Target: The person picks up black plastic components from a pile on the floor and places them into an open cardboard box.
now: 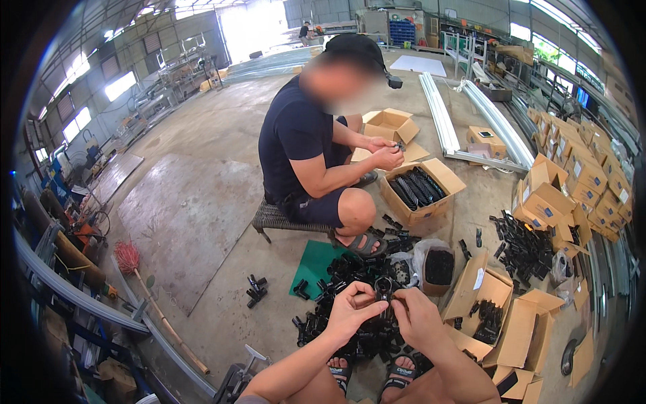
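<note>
A small black fitting with a round, ring-like top [383,285] is held up in front of me between both hands. My left hand [351,311] pinches it from the left with thumb and fingers closed. On its other side my right hand [416,318] has its fingertips closed against it. Its finer details are too small to make out. Beneath my hands, a heap of similar black fittings [316,326] spreads over the floor around my sandalled feet, partly covering a green sheet [311,261].
A co-worker on a woven stool [286,217] handles a small part above a carton of black parts [416,192]. Open cartons [479,286] and another black pile [528,246] lie to the right, before stacked boxes [582,165]. A broom [161,306] lies left.
</note>
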`<control>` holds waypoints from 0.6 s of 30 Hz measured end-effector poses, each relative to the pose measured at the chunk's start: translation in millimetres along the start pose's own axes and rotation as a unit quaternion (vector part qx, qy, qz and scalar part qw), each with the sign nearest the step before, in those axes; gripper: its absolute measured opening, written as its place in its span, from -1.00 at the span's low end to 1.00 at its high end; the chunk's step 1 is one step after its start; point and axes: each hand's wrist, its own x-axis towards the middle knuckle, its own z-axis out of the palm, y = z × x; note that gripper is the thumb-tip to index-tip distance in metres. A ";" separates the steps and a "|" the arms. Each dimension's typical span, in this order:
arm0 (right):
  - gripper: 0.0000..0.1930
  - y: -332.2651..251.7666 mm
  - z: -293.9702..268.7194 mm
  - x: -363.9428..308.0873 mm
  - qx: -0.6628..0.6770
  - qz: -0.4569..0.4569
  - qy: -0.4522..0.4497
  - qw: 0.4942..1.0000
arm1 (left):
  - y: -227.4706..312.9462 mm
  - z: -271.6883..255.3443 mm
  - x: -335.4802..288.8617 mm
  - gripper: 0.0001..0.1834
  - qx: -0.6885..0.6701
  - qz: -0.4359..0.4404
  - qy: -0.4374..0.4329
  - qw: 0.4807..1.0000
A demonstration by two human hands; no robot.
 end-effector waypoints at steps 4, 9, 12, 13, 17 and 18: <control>-0.88 2.2 5.2 0.2 0.008 0.020 0.022 1.000 | -4.7 1.2 -1.2 -0.68 0.028 0.009 0.025 0.999; -0.88 2.8 4.5 0.0 0.000 0.022 0.021 1.000 | -4.9 1.5 0.9 -0.68 0.022 0.023 0.013 0.999; -0.87 3.7 6.0 0.9 -0.019 0.000 0.016 1.000 | -3.1 0.4 -1.9 -0.69 0.025 0.021 0.020 0.999; -0.87 3.7 5.4 1.6 -0.028 -0.010 0.013 0.999 | -2.0 1.1 -2.4 -0.69 0.025 0.023 0.024 0.999; -0.86 1.8 3.7 0.1 -0.029 -0.029 0.004 0.999 | -2.4 -1.3 -8.2 -0.73 0.010 0.024 0.031 0.999; -0.85 1.8 3.4 2.4 -0.029 -0.039 0.015 0.999 | -1.6 -1.5 -7.8 -0.73 0.001 0.024 0.029 0.999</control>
